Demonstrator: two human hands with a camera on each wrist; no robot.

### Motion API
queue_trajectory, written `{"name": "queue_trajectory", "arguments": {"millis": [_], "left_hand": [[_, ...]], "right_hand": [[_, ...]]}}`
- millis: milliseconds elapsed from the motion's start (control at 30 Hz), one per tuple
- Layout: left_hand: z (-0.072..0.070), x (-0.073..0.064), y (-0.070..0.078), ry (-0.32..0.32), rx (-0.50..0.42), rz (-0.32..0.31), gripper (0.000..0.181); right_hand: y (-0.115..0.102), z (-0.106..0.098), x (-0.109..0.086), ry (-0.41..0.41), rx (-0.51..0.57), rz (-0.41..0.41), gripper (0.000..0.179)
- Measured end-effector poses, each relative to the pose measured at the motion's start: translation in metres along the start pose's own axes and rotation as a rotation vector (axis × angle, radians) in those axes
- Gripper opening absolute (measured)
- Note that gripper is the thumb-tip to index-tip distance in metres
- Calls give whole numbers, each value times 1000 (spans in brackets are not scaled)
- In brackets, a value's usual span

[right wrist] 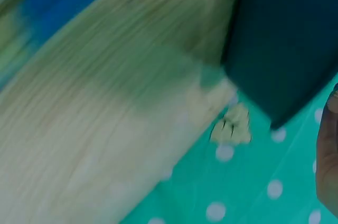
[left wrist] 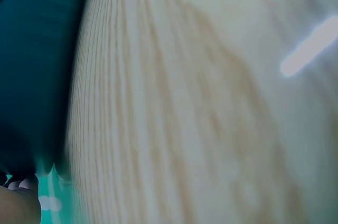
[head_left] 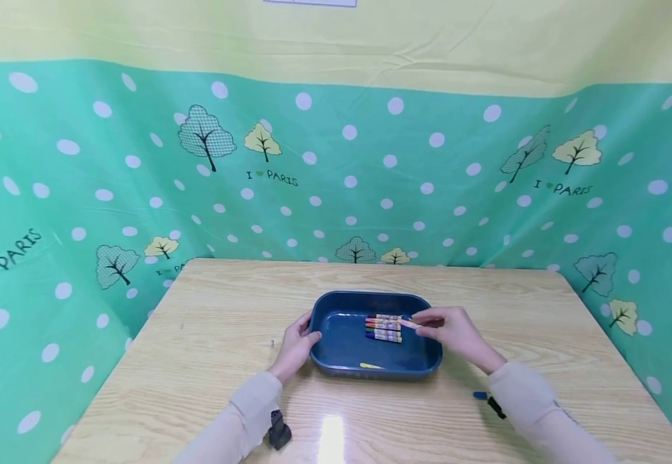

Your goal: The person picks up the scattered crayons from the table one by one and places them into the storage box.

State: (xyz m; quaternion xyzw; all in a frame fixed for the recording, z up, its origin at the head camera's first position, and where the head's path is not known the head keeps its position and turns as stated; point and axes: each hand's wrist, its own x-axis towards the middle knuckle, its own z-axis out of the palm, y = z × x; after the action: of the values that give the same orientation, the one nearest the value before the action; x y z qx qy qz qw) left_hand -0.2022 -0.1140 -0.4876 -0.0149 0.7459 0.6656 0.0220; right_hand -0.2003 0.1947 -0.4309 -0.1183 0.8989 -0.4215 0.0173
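A dark blue tray [head_left: 336,370] sits on the wooden table, its wall also showing large in the left wrist view. My left hand [head_left: 296,347] grips the tray's left end, thumb over the rim. Over the tray's right half, my right hand [head_left: 451,330] pinches a pale pink crayon [head_left: 410,323] between thumb and fingers. Several crayons [head_left: 384,330] of different colours lie side by side in the tray, tips to the left, right by the held one. Near the tray's front wall is a small yellow piece [head_left: 370,366]. Both wrist views miss the pinched crayon.
Right of the tray, a small blue thing [head_left: 480,395] lies on the table [head_left: 393,425], blurred in the right wrist view. Black wrist gear [head_left: 279,430] shows beside the left sleeve. A green dotted curtain [head_left: 370,193] hangs behind the table and at its sides.
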Motion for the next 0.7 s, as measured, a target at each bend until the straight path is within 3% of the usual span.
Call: {"name": "queue_trajectory", "arguments": {"millis": [167,400,700], "left_hand": [[1,0,0,3,-1,4,55],[0,1,-3,7,-2,-1,55],[0,-1,0,-8,-11,15,56]], "right_hand": [[-5,24,15,-64,25,-32,21],[-7,44,31,-112,50,25,17],[-4,63,35,-207,59,67,22]]}}
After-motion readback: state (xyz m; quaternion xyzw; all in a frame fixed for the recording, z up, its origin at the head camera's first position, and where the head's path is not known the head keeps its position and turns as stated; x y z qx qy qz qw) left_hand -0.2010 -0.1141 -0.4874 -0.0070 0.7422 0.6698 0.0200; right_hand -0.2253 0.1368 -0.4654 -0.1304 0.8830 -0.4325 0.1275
